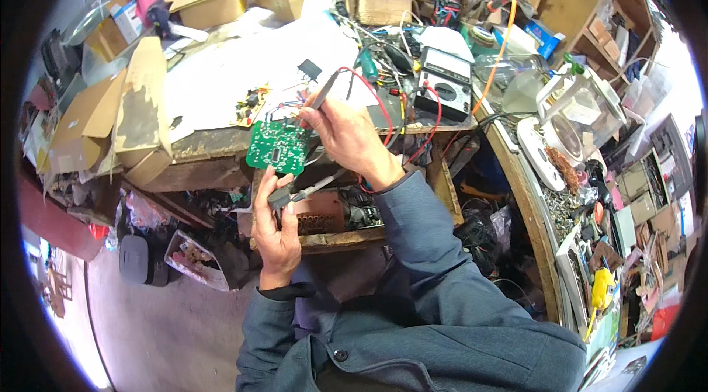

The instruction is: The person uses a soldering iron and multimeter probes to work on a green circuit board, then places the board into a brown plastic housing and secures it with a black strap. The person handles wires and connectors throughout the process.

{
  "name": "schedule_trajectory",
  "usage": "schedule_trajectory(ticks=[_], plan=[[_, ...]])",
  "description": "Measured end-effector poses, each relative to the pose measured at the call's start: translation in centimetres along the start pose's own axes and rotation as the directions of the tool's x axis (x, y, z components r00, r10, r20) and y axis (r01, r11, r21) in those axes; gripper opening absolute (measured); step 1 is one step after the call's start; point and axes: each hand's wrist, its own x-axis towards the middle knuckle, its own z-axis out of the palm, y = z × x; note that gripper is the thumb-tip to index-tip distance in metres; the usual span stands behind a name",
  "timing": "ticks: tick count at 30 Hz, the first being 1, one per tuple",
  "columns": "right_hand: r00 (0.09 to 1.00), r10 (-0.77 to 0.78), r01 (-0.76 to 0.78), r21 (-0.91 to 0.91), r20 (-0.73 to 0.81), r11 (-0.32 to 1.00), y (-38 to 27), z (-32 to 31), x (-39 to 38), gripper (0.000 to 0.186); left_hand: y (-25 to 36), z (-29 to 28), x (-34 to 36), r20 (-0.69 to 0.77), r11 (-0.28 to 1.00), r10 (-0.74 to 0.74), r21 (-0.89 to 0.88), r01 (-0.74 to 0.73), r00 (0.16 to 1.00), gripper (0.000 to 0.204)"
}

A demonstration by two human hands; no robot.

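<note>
My left hand [276,233] grips a dark piece [280,199] with a grey stem, its fingertips at the lower edge of a green circuit board [273,145]. My right hand [343,134] holds a slim dark test probe [321,93] over the board's upper right, its fingers closed; whether they also grip the board is unclear. A red lead arcs from near the probe. Coloured wires run from the board's top. Behind, on the bench's pale sheet [206,89], lies a small populated board [251,104]. An analogue multimeter [442,86] with a red lead stands right of my right hand.
Cardboard boxes [81,134] crowd the bench's left. An open drawer [346,237] sits below my hands. A cluttered side bench [582,222] runs along the right, with tangled cables [369,45] at the back. A small bin [195,259] stands on the floor.
</note>
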Motion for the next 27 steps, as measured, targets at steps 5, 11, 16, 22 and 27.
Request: schedule_trajectory(ticks=[5, 11, 16, 22, 27], plan=[[0.982, 0.183, -0.169, 0.231, -0.040, 0.958, 0.8, 0.5, -0.5, 0.017, 0.8, 0.4, 0.3, 0.016, 0.999, -0.009, -0.034, 0.010, 1.000, 0.048], [0.992, 0.111, -0.093, 0.245, -0.059, 0.965, 0.6, 0.8, -0.3, 0.018, 1.2, 0.1, 0.3, 0.003, 1.000, -0.006, 0.001, 0.006, 1.000, 0.048], [0.994, -0.011, 0.032, 0.196, -0.108, 0.980, 1.2, 1.1, -0.2, 0.013, 1.2, 0.2, 0.6, -0.009, 1.000, 0.016, 0.017, -0.016, 1.000, 0.047], [0.996, -0.054, 0.055, 0.010, -0.066, 0.998, 1.7, 1.1, -0.3, 0.014, 0.6, 0.2, 0.4, 0.001, 0.999, 0.035, -0.005, -0.035, 0.999, 0.048], [0.997, -0.006, 0.001, -0.075, -0.076, 0.997, 1.3, 1.4, 0.0, 0.014, 1.0, 0.5, 0.4, 0.002, 0.999, 0.039, -0.001, -0.039, 0.999, 0.048]])
